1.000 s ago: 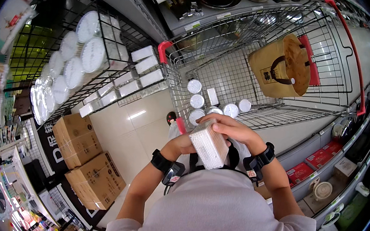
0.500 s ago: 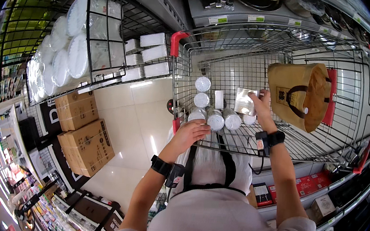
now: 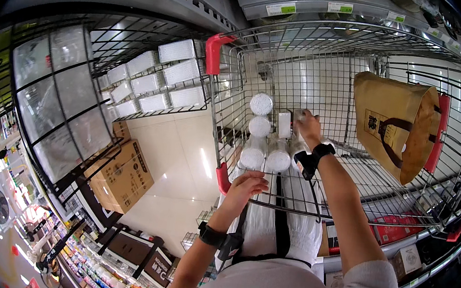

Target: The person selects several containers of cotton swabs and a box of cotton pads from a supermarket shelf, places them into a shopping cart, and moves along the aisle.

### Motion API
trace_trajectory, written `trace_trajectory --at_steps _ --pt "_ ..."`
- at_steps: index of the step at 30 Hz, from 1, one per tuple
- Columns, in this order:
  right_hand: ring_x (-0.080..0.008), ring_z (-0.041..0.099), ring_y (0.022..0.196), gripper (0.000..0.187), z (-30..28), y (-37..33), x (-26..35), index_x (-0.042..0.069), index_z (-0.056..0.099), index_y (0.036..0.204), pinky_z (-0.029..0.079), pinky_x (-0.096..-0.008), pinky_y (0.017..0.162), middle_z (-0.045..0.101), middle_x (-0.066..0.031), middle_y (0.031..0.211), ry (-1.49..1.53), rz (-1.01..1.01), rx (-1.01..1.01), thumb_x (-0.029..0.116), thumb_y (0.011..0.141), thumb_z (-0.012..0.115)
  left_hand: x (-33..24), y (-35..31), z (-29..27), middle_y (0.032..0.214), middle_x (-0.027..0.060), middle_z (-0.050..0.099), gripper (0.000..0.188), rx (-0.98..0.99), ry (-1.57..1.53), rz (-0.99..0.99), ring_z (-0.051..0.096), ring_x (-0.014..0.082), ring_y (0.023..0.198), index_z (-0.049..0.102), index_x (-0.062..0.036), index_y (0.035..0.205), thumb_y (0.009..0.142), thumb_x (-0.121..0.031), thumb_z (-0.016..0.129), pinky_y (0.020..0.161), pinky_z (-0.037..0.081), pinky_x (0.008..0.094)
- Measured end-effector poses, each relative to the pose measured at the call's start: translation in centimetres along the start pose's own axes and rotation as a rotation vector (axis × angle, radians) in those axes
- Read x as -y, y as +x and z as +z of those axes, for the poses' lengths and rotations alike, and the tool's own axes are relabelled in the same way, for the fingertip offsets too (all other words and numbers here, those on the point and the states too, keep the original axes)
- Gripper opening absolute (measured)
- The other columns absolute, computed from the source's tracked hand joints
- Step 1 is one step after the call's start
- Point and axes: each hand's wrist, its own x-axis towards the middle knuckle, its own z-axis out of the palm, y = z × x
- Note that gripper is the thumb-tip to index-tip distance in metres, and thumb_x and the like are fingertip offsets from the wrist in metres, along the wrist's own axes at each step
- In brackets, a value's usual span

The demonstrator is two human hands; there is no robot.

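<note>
In the wire shopping cart (image 3: 330, 70), my right hand (image 3: 309, 128) reaches down past the rim beside a small white box (image 3: 284, 125). Motion smears its fingers, so I cannot tell whether anything is in them. Several round-ended packs in clear wrap line the near left of the basket, among them an upper pack (image 3: 261, 104) and a lower one (image 3: 278, 160). My right wrist hides part of another. My left hand (image 3: 244, 188) hovers by the cart's near rim, fingers loosely bent and apart, nothing visible in it.
A brown paper bag (image 3: 394, 126) with dark handles leans at the cart's right end. On the left, a black wire rack (image 3: 55, 81) holds clear-wrapped packs and white bundles (image 3: 178, 75). Cardboard boxes (image 3: 123, 174) stand below it. A shelf edge (image 3: 308, 8) runs beyond the cart.
The shiny ribbed pack under my right hand no longer shows; that hand has shifted slightly left and lower into the basket. My left hand has drawn back from the packs toward me. The view has shifted.
</note>
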Motion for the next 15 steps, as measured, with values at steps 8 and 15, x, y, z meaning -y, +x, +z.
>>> trace_trajectory --at_steps 8,15 --pt "-0.0296 0.06 0.076 0.057 3.5 2.0 -3.5 0.006 0.043 0.123 0.047 -0.0356 0.068 0.062 -0.017 0.082 0.191 0.009 0.159 0.032 0.075 0.059 -1.3 -0.6 -0.7 0.088 0.011 0.06 0.021 -0.04 0.064 0.062 0.059 0.0208 0.083 0.052 0.0003 0.101 0.083 -0.011 0.046 0.077 0.044 0.0296" --pt "-0.0218 0.052 0.077 0.066 0.6 1.2 -2.1 0.004 0.027 0.132 0.043 -0.0309 0.068 0.055 -0.0122 0.085 0.409 0.158 0.388 0.024 0.077 0.058 -2.2 -1.4 -1.5 0.087 0.0102 0.06 0.021 0.016 0.077 0.079 0.059 0.0202 0.082 0.052 0.0002 0.1 0.083 -0.011 0.046 0.076 0.045 0.0289"
